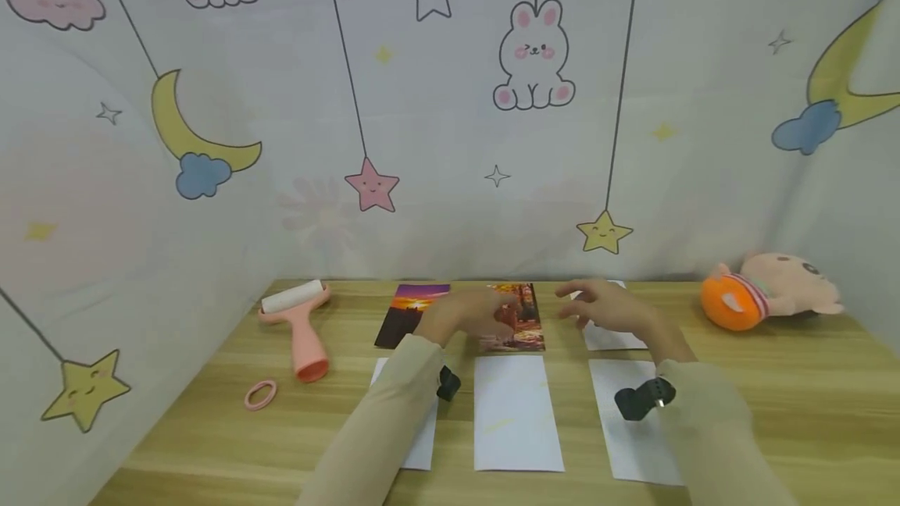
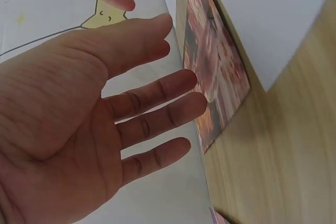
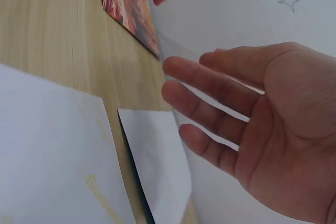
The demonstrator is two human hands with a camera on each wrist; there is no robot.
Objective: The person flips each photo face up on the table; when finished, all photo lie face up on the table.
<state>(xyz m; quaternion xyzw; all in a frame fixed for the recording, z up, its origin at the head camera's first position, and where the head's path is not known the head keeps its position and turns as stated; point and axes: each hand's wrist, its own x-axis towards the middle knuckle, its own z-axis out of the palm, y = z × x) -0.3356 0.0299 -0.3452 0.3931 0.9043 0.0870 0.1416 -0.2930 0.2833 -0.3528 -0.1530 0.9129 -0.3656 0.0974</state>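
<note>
The left sleeve (image 1: 366,436) and right sleeve (image 1: 727,436) are lying nearest, partly covering the left white card (image 1: 423,440) and right white card (image 1: 626,436), with the middle white card (image 1: 516,416) showing between them. Beyond this row, the left hand (image 1: 467,313) is hovering over the autumn picture (image 1: 532,322) and the right hand (image 1: 610,307) over the far white card (image 1: 608,339); their fingers are pointing toward each other, spread and slightly bent, and both hands are holding nothing. Left of the autumn picture, the sunset picture (image 1: 402,318) is also lying face up. The hands seem to be pausing between grips while turning over or comparing cards; the next move is probably calling for lowering the fingertips and pinching one card's edge without nudging its neighbours.
</note>
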